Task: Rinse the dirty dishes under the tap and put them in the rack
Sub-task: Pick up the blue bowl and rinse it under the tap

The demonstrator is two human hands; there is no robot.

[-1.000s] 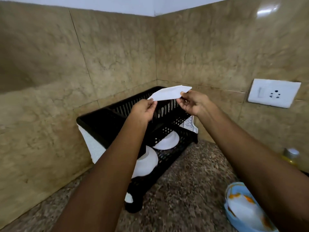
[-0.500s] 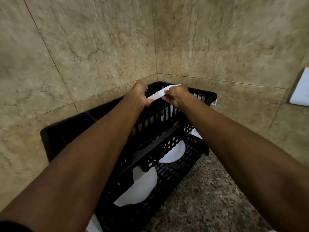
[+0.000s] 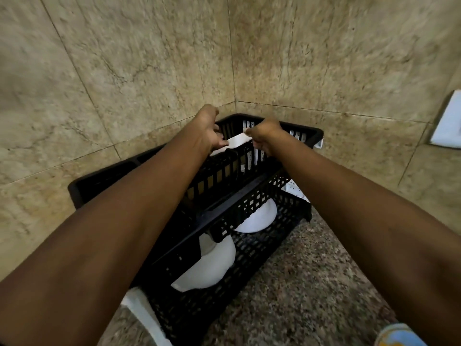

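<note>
A black two-tier plastic dish rack point(image 3: 252, 206) stands in the tiled corner of the counter. Both hands hold a white square plate point(image 3: 238, 140) on edge over the rack's top tier. My left hand point(image 3: 208, 132) grips its left end and my right hand point(image 3: 263, 134) grips its right end. The plate's lower part sits down among the black slats and is partly hidden. Two white round dishes rest on the lower tier, one point(image 3: 259, 217) toward the back and one point(image 3: 212, 265) nearer me.
Tiled walls close in behind and to the left of the rack. A white wall socket point(image 3: 447, 121) is at the right edge. A blue and white dish point(image 3: 399, 335) lies on the speckled granite counter point(image 3: 299, 283) at the bottom right. White rack feet show at the lower left.
The plate went from held high above the rack down into the top tier's slats. My view moved closer and tilted down; both hands still grip the plate.
</note>
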